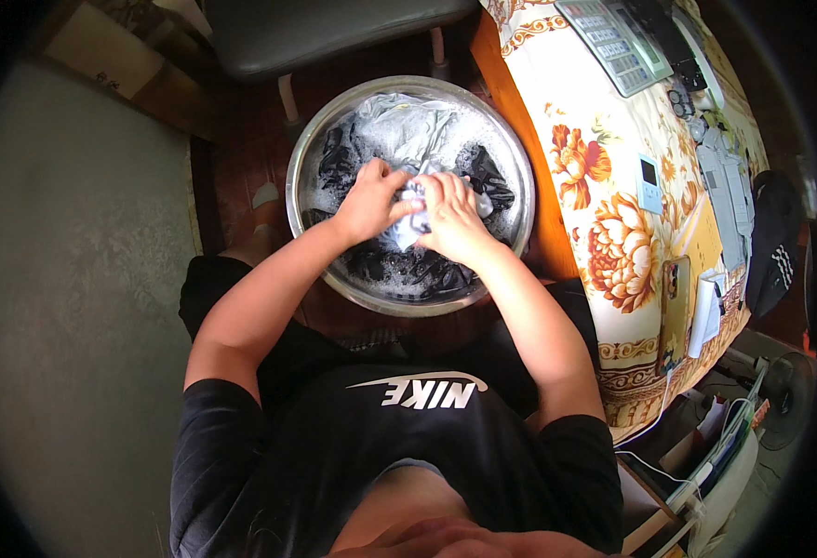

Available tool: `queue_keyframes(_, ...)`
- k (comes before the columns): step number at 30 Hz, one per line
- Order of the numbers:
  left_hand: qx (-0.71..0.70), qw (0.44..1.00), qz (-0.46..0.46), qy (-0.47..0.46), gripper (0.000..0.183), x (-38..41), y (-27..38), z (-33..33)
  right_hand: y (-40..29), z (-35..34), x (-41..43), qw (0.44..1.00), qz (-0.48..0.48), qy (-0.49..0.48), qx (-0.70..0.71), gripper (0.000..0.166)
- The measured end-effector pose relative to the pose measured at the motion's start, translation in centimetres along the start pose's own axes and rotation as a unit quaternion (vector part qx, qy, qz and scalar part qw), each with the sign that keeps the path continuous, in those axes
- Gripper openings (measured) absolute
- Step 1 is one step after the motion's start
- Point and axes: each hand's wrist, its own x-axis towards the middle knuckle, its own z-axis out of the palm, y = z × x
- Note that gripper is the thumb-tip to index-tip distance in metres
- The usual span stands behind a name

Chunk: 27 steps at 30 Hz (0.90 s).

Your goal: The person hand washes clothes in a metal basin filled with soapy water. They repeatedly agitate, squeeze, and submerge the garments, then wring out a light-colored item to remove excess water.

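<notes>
A round metal basin (pixel 299 174) stands on the floor before me, holding sudsy water and wet clothes. Over its middle, my left hand (pixel 373 202) and my right hand (pixel 450 213) grip a bunched light-coloured wet cloth (pixel 408 227) between them. Its pattern is partly covered by my fingers. Pale grey fabric (pixel 408 125) lies in the foam at the far side of the basin. Dark wet fabric (pixel 408 268) is spread at the near side, and more dark cloth (pixel 489 174) shows to the right of my hands.
On my right is a table with a floral cloth (pixel 562 91), bearing a calculator (pixel 614 45), a small white device with a screen (pixel 649 183) and a phone (pixel 674 307) on a cable. A dark padded seat (pixel 339 31) stands beyond the basin. A grey wall (pixel 87 279) is at left.
</notes>
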Motion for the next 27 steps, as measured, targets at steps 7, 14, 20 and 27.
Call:
queue_keyframes(7,0.058,0.987,0.152,0.007,0.06,-2.5,0.4,1.8,1.0,1.7,-1.0,0.997,0.047,-0.065,-0.021,0.101)
queue_keyframes(14,0.117,0.988,0.053,-0.085,0.057,-0.7,-1.3,4.3,3.5,6.5,0.4,0.992,0.084,-0.087,-0.046,0.062)
queue_keyframes(20,0.045,0.988,-0.05,-0.14,0.035,2.5,-2.1,4.3,4.7,6.6,2.8,0.959,0.215,-0.18,0.033,0.025)
queue_keyframes(27,-0.144,0.989,0.006,0.044,0.035,2.4,-2.2,4.3,2.8,0.2,3.6,0.984,0.133,-0.114,0.045,0.049)
